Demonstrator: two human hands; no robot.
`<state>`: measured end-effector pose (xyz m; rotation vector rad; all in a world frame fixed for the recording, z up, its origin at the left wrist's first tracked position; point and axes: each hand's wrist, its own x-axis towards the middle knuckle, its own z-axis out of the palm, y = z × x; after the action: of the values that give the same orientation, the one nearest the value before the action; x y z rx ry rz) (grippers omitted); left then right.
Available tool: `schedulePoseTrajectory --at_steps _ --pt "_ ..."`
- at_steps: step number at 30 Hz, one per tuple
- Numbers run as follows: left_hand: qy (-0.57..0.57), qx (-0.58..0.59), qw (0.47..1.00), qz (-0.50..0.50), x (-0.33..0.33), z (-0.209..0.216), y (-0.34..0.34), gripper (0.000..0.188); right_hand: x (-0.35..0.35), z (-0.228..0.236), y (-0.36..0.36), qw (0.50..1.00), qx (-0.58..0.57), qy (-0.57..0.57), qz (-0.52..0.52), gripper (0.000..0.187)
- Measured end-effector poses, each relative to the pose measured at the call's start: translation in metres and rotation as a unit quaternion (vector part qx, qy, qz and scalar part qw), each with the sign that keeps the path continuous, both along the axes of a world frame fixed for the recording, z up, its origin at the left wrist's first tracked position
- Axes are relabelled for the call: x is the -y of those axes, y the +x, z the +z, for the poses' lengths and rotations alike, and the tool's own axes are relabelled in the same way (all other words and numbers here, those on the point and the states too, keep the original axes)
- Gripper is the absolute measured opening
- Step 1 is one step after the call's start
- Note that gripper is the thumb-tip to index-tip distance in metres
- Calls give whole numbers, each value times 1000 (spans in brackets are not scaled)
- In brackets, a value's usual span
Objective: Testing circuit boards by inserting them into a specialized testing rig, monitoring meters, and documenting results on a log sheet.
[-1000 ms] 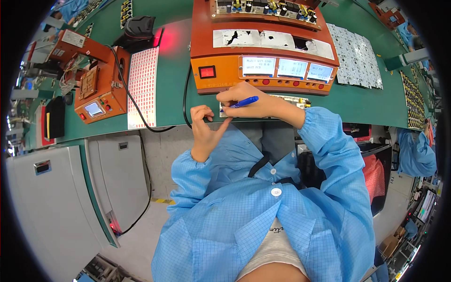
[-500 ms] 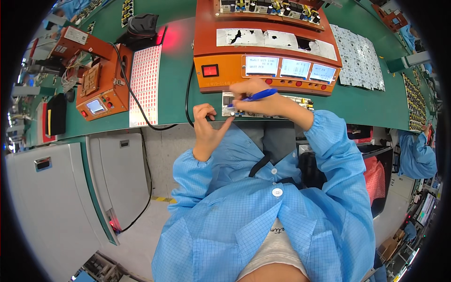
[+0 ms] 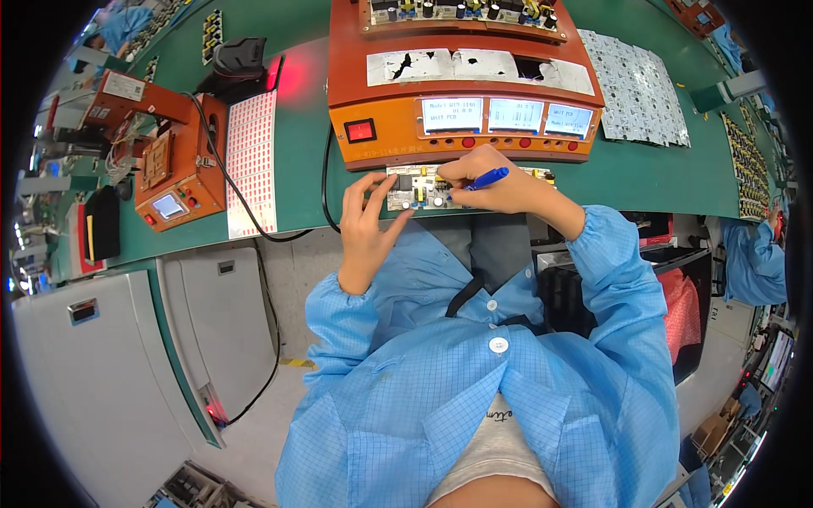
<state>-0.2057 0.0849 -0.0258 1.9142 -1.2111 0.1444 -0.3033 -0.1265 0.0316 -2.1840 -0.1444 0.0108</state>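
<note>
A long, narrow circuit board lies at the front edge of the green bench, populated with small yellow, white and dark parts. My left hand steadies its left end, with the thumb at the near edge and the fingers at the far corner. In my right hand is a blue marker pen, pinched with its tip down over the middle of the board. The pen's tip and part of the board's right half are hidden by that hand.
Just behind the board stands an orange test box with lit screens and more boards on top. To the left are a smaller orange tester, a sheet of red labels and black cables. Bare white boards are spread at right.
My right hand with the marker has moved rightward along the board, from its left end to the middle. My left hand has come up onto the board's left end. The view has shifted slightly.
</note>
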Motion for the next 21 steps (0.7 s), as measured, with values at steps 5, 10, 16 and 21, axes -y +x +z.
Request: schedulePoseTrajectory --at_steps 5,10,16,21 --pt "29 7 1000 -10 1 6 1 59 7 1 -7 1000 24 -16 3 19" --pt "53 8 998 -31 0 12 4 60 36 9 -42 994 34 29 -95 17" --pt "103 28 992 -65 3 23 12 58 47 6 -67 991 -8 38 -128 19" --pt "118 63 988 -75 5 26 18 57 41 2 -66 996 -4 25 -87 21"
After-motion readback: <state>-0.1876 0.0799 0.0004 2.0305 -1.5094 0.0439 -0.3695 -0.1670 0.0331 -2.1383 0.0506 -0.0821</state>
